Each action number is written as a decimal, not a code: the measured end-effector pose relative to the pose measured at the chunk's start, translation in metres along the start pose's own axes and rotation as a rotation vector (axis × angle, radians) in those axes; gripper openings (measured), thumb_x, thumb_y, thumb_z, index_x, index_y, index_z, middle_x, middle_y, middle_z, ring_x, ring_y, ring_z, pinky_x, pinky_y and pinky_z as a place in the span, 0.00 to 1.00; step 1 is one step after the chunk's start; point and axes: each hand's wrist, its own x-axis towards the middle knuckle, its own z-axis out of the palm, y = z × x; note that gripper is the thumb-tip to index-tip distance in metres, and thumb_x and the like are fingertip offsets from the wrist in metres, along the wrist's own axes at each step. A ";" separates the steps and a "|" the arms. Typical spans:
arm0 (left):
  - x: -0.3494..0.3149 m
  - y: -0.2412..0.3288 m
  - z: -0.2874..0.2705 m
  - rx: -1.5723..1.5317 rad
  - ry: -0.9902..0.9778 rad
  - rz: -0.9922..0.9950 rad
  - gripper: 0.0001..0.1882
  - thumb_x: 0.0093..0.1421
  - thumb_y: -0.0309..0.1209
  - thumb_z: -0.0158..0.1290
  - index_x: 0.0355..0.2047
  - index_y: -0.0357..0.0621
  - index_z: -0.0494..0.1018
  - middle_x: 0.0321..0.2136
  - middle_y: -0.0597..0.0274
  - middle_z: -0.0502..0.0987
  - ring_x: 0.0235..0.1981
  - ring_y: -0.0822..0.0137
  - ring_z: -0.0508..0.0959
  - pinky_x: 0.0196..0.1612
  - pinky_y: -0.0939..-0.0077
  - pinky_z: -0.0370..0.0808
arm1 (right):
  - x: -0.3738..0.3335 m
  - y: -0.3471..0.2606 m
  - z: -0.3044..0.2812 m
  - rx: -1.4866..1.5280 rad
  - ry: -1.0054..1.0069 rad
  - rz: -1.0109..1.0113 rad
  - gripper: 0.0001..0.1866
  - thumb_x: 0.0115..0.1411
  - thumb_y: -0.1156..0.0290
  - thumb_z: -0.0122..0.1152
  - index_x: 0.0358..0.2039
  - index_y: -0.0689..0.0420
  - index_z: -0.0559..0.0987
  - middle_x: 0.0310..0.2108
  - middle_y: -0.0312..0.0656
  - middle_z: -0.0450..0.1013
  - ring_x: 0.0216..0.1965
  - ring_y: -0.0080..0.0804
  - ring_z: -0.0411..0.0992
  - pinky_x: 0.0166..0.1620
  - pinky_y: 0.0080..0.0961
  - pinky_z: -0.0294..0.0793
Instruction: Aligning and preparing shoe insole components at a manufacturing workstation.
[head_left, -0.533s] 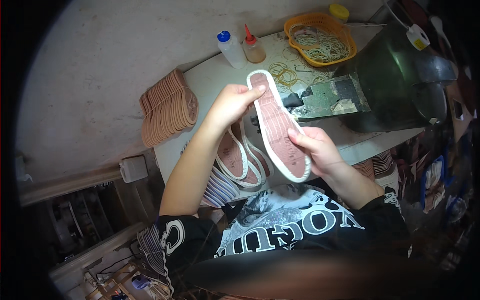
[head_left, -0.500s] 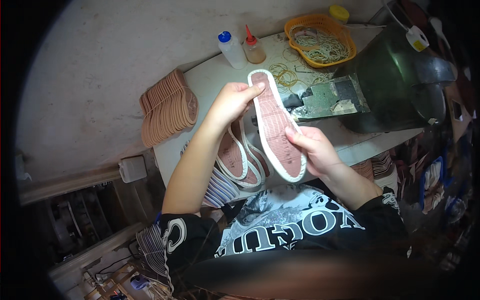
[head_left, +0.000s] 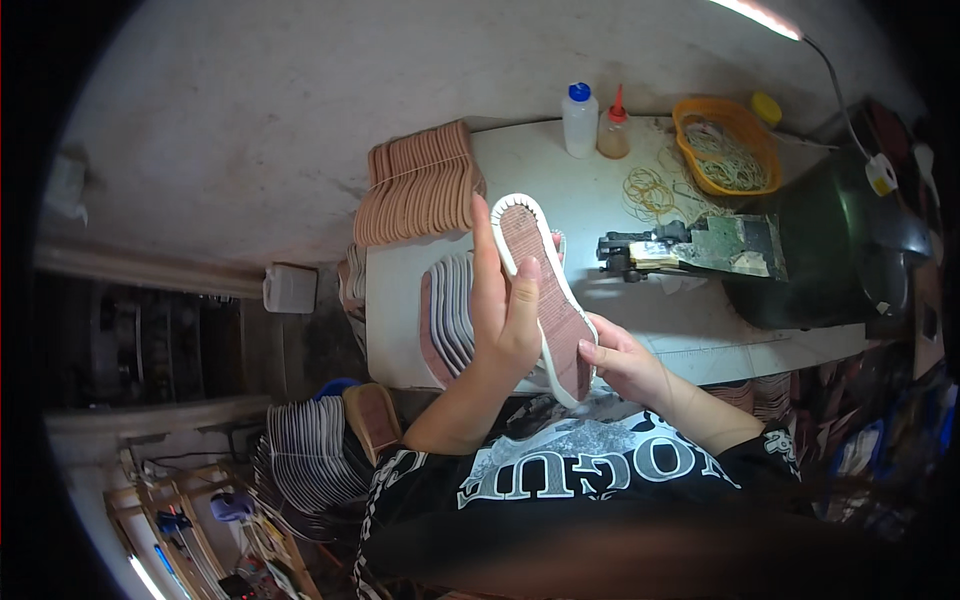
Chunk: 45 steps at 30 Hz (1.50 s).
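- White table [head_left: 530, 160] stands against the pale wall [head_left: 300, 120].
- Left hand [head_left: 500, 310] is upright, thumb on the insole [head_left: 557, 300]; right hand [head_left: 630, 365] pinches its lower part. Both grasp it.
- Insole is above the table, long axis going from upper left to lower right.
- Green machine [head_left: 740, 240] is at right; bundled insoles [head_left: 420, 185] lie behind, left.

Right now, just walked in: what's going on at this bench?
A person holds a white-edged, pink-brown insole in both hands, above the table. The left hand grips nearer its far end, thumb on its face; the right hand pinches the near end. The insole is clear of the green machine to its right. A tied bundle of pinkish soles sits on the table's far left.
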 end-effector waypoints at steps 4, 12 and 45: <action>-0.018 -0.010 -0.014 0.196 0.027 0.178 0.31 0.66 0.26 0.36 0.67 0.38 0.37 0.55 0.43 0.65 0.53 0.61 0.71 0.55 0.70 0.67 | 0.001 0.011 0.010 0.187 0.007 -0.010 0.29 0.62 0.58 0.55 0.58 0.60 0.62 0.54 0.40 0.65 0.56 0.25 0.61 0.58 0.27 0.58; -0.054 -0.043 -0.062 0.468 0.287 0.121 0.33 0.67 0.39 0.43 0.65 0.34 0.46 0.64 0.41 0.52 0.64 0.51 0.57 0.63 0.62 0.53 | 0.043 0.013 0.012 -0.714 0.321 -0.094 0.20 0.61 0.65 0.56 0.50 0.60 0.67 0.44 0.42 0.67 0.43 0.29 0.66 0.50 0.24 0.63; -0.034 -0.025 0.003 -0.201 -0.068 -0.331 0.20 0.60 0.30 0.54 0.48 0.33 0.64 0.41 0.59 0.75 0.41 0.73 0.74 0.47 0.78 0.71 | -0.026 -0.024 0.005 -0.539 0.179 -0.321 0.17 0.59 0.67 0.59 0.46 0.61 0.70 0.39 0.38 0.71 0.40 0.23 0.70 0.44 0.21 0.70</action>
